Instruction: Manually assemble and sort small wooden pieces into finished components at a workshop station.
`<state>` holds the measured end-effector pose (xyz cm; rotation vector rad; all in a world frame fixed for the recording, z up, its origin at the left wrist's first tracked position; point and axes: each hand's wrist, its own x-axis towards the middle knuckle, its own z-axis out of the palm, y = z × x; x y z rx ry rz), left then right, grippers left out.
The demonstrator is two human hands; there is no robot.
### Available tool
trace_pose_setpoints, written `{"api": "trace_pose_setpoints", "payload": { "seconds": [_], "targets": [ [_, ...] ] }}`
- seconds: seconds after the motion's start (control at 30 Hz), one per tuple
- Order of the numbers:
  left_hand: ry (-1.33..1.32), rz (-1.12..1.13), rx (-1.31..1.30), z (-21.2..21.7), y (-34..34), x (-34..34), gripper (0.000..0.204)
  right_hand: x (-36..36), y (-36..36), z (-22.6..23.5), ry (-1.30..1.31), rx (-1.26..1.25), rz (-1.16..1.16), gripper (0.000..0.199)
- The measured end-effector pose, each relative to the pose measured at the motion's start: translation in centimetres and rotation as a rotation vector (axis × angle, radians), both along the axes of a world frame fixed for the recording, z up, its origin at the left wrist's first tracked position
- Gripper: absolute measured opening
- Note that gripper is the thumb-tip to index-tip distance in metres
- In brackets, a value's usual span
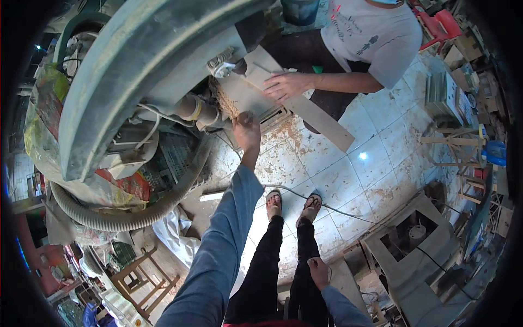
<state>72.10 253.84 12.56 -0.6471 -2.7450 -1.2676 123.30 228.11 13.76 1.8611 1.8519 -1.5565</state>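
Head view: plank (322, 123) at upper centre, long axis running down-right under co-worker's hand (287, 86), lies up-right of the nearer left hand (247, 132), which is curled, lower-centre right hand (318, 272) curled too, can't tell either's hold.

One left hand (247, 128), one right hand (318, 272), one co-worker's hand (285, 86), far; one plank (326, 124), far; two sandalled feet (273, 206); one ribbed hose (125, 222), left.
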Motion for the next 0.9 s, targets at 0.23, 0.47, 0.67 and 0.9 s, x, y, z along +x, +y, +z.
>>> {"api": "trace_pose_setpoints", "payload": {
  "seconds": [0.23,0.47,0.67,0.9],
  "targets": [
    [-0.096,0.001,0.036,-1.4,1.7,-1.2,0.029,0.0,0.6,-0.1,-0.055,0.093,0.176,0.022],
    [0.047,0.048,-0.069,-3.0,2.4,-1.4,0.03,0.6,-0.3,-1.6,-0.078,0.121,0.221,0.022],
    [0.081,0.032,0.03,-3.3,2.3,-1.1,0.034,0.0,0.0,-1.5,-0.078,0.095,0.198,0.024],
    [-0.02,0.01,-0.038,-2.6,2.3,-1.1,0.036,-0.3,0.4,-1.4,-0.095,0.112,0.253,0.024]
  ]
}}
